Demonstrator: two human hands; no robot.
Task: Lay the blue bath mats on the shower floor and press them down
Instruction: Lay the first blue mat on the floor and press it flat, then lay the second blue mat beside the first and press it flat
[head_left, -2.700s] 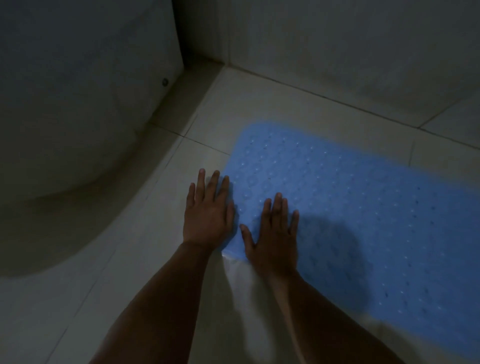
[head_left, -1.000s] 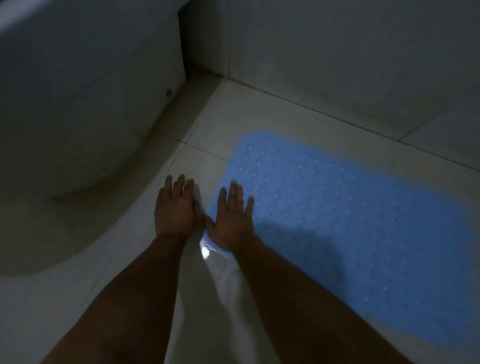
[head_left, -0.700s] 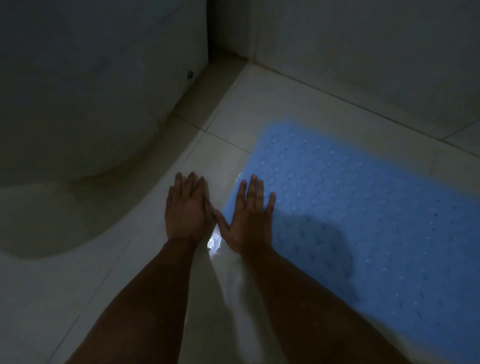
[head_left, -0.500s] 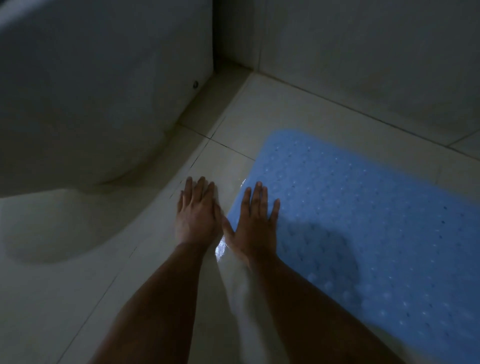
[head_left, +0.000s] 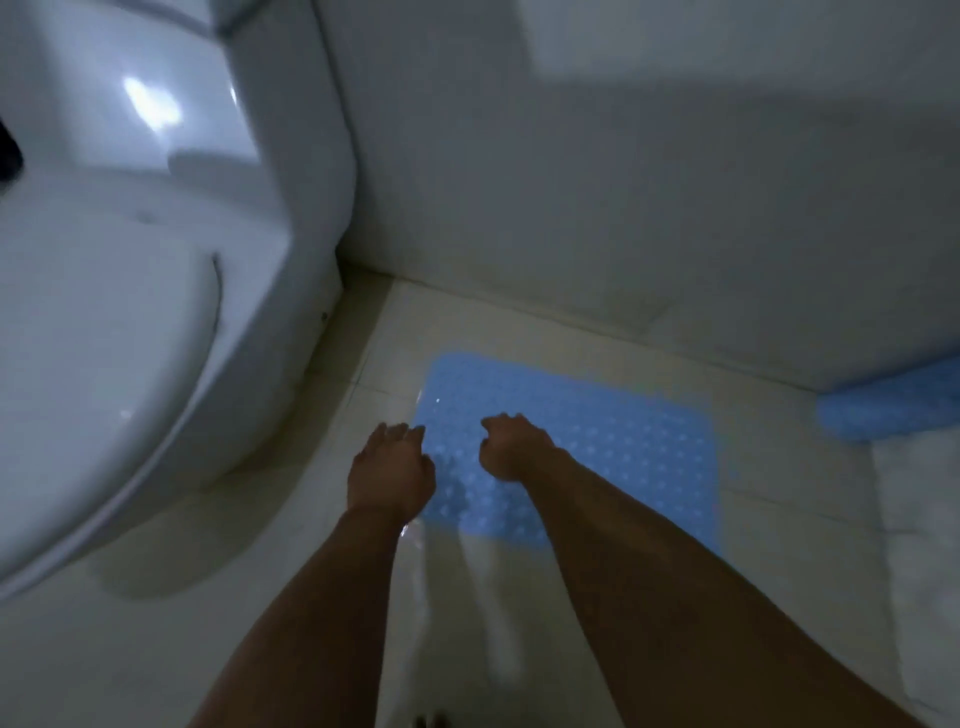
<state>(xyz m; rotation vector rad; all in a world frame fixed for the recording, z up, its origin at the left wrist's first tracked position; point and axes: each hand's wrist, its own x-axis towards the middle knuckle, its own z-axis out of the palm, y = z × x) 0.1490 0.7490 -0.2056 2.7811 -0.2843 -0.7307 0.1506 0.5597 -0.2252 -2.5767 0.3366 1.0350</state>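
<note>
Beside the toilet (head_left: 130, 312), a blue mat (head_left: 597, 457) is lying flat on the floor (head_left: 156, 649); the left hand (head_left: 389, 467) and right hand (head_left: 511, 447) are hovering over its near edge, fingers loosely curled.

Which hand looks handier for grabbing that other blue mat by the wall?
Probably the right hand. It hangs over the laid blue mat holding nothing, on the side nearer the second blue mat at the wall. The left hand is on the toilet side.
</note>
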